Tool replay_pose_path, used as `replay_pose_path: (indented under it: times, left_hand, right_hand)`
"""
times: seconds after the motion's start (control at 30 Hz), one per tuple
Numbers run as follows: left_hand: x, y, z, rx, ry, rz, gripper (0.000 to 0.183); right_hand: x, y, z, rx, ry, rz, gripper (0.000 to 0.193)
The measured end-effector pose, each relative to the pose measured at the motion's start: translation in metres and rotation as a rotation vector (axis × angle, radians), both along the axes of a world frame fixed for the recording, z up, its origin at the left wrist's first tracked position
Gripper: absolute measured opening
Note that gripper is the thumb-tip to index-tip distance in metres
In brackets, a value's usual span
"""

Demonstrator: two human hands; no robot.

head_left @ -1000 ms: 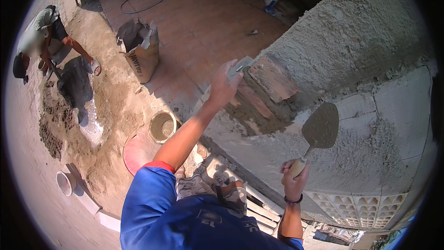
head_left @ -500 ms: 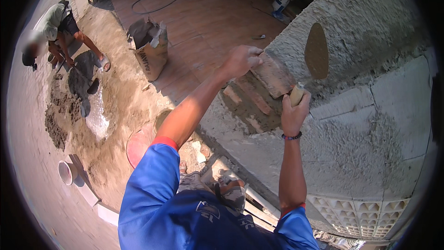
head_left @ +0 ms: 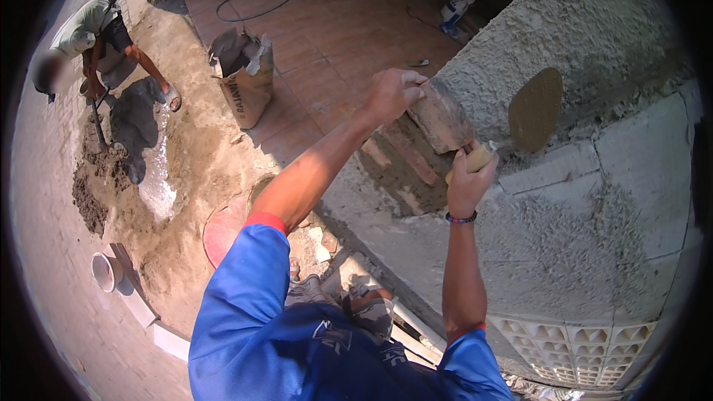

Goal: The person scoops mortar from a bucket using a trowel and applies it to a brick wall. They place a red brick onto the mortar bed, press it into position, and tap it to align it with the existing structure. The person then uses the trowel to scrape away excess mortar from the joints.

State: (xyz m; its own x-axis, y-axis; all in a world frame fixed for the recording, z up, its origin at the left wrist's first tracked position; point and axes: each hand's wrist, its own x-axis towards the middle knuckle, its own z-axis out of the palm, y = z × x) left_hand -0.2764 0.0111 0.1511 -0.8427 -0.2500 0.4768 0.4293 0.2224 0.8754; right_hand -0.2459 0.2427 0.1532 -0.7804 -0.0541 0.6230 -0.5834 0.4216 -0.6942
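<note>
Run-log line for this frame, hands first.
left hand: at far end of brick | right hand: gripping trowel by handle | co-worker: bent over, holding tool

Rough, pitted and matt across the rendered wall (head_left: 572,37); smoother and chalky on the pale blocks (head_left: 646,160) alongside. Coated dull and gritty on the trowel blade (head_left: 536,110), seemingly wooden and smooth at the trowel handle (head_left: 473,162). Coarse and dusty on the brick (head_left: 443,119), smeared and damp-looking in the mortar (head_left: 433,194) beside it. Soft, matt cloth in the blue shirt (head_left: 245,282); faintly shiny on the beaded bracelet (head_left: 462,219). Creased, torn paper at the brown sack (head_left: 252,96); smooth tile over the floor (head_left: 327,22); grainy in the dark heap (head_left: 89,204).
</note>
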Motion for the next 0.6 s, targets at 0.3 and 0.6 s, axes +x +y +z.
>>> replay_pose_path:
  times: [0.3, 0.6]
  left_hand:
    - [-0.003, 0.001, -0.001, -0.038, -0.066, 0.003, 0.028]
    - [-0.010, 0.000, -0.005, -0.110, -0.009, -0.031, 0.035]
  right_hand:
    - [-0.011, 0.005, -0.001, 0.004, -0.019, 0.006, 0.034]
    - [0.008, 0.000, 0.009, 0.200, -0.010, -0.102, 0.034]
